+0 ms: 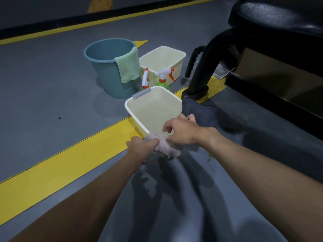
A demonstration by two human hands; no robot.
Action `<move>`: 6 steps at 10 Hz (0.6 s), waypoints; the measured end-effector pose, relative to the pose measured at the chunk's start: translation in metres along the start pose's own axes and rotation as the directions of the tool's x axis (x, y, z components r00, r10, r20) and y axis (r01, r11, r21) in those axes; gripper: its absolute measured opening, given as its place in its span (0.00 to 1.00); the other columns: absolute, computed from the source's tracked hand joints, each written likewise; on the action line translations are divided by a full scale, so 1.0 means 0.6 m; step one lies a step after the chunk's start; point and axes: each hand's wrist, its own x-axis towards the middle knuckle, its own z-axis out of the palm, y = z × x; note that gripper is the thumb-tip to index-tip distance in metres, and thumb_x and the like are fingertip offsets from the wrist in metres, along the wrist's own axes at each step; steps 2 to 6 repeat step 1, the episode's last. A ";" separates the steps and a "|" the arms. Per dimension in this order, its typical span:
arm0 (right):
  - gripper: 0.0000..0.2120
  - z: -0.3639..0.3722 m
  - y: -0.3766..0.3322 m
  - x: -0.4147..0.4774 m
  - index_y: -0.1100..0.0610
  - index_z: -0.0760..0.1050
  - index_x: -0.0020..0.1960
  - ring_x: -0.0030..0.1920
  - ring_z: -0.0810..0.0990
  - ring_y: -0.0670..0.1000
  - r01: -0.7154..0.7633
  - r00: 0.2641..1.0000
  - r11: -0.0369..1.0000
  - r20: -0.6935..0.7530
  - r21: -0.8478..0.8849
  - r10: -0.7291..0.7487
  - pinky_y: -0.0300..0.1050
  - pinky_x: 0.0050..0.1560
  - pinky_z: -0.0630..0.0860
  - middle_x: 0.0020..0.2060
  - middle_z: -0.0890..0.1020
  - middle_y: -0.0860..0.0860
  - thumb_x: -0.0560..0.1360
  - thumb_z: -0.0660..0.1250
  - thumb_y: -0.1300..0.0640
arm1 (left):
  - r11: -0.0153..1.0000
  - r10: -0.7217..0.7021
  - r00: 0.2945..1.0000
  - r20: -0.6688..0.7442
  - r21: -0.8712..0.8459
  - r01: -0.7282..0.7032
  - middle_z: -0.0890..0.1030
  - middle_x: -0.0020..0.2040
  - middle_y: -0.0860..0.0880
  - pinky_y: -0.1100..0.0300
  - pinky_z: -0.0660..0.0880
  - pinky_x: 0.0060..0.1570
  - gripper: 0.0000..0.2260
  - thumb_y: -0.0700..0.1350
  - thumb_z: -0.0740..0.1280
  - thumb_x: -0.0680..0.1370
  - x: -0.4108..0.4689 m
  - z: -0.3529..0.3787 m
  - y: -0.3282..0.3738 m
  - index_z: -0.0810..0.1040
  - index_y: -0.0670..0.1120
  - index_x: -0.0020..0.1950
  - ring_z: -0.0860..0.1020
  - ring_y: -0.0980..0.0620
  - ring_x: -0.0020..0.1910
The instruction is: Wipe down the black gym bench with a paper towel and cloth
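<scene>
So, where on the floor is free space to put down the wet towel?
Free: grey floor left of the blue bucket, and the yellow stripe left of the left hand. Crowded: between bucket, near tub, spray bottles and bench leg; a dark cloth lies right of the tub.

The black gym bench (279, 16) was cut off by the top and right edges. Part of the paper towel (166, 145) was covered by the left hand (142, 145) and the right hand (181, 131). The lower bodies of the two spray bottles (163, 79) were hidden behind the near cream tub (132, 109). A dark cloth (201, 110) was partly concealed behind that tub and the right hand.
</scene>
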 end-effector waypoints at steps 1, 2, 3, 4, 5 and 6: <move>0.15 -0.011 -0.009 0.006 0.41 0.74 0.58 0.58 0.66 0.53 0.012 0.999 0.999 -0.051 0.030 -0.010 0.52 0.58 0.62 0.54 0.77 0.45 0.72 0.64 0.51 | 0.998 -0.043 0.980 -0.196 -0.054 0.033 0.68 0.65 0.40 0.49 0.75 0.47 0.27 0.57 0.64 0.76 0.011 -0.006 0.013 0.66 0.39 0.67 0.72 0.40 0.51; 0.15 -0.011 -0.009 0.006 0.41 0.74 0.58 0.58 0.66 0.53 0.012 0.999 0.999 -0.051 0.030 -0.010 0.52 0.58 0.62 0.54 0.77 0.45 0.72 0.64 0.51 | 0.998 -0.043 0.980 -0.196 -0.054 0.033 0.68 0.65 0.40 0.49 0.75 0.47 0.27 0.57 0.64 0.76 0.011 -0.006 0.013 0.66 0.39 0.67 0.72 0.40 0.51; 0.15 -0.011 -0.009 0.006 0.41 0.74 0.58 0.58 0.66 0.53 0.012 0.999 0.999 -0.051 0.030 -0.010 0.52 0.58 0.62 0.54 0.77 0.45 0.72 0.64 0.51 | 0.998 -0.043 0.980 -0.196 -0.054 0.033 0.68 0.65 0.40 0.49 0.75 0.47 0.27 0.57 0.64 0.76 0.011 -0.006 0.013 0.66 0.39 0.67 0.72 0.40 0.51; 0.15 -0.011 -0.009 0.006 0.41 0.74 0.58 0.58 0.66 0.53 0.012 0.999 0.999 -0.051 0.030 -0.010 0.52 0.58 0.62 0.54 0.77 0.45 0.72 0.64 0.51 | 0.998 -0.043 0.980 -0.196 -0.054 0.033 0.68 0.65 0.40 0.49 0.75 0.47 0.27 0.57 0.64 0.76 0.011 -0.006 0.013 0.66 0.39 0.67 0.72 0.40 0.51; 0.15 -0.011 -0.009 0.006 0.41 0.74 0.58 0.58 0.66 0.53 0.012 0.999 0.999 -0.051 0.030 -0.010 0.52 0.58 0.62 0.54 0.77 0.45 0.72 0.64 0.51 | 0.998 -0.043 0.980 -0.196 -0.054 0.033 0.68 0.65 0.40 0.49 0.75 0.47 0.27 0.57 0.64 0.76 0.011 -0.006 0.013 0.66 0.39 0.67 0.72 0.40 0.51; 0.15 -0.011 -0.009 0.006 0.41 0.74 0.58 0.58 0.66 0.53 0.012 0.999 0.999 -0.051 0.030 -0.010 0.52 0.58 0.62 0.54 0.77 0.45 0.72 0.64 0.51 | 0.998 -0.043 0.980 -0.196 -0.054 0.033 0.68 0.65 0.40 0.49 0.75 0.47 0.27 0.57 0.64 0.76 0.011 -0.006 0.013 0.66 0.39 0.67 0.72 0.40 0.51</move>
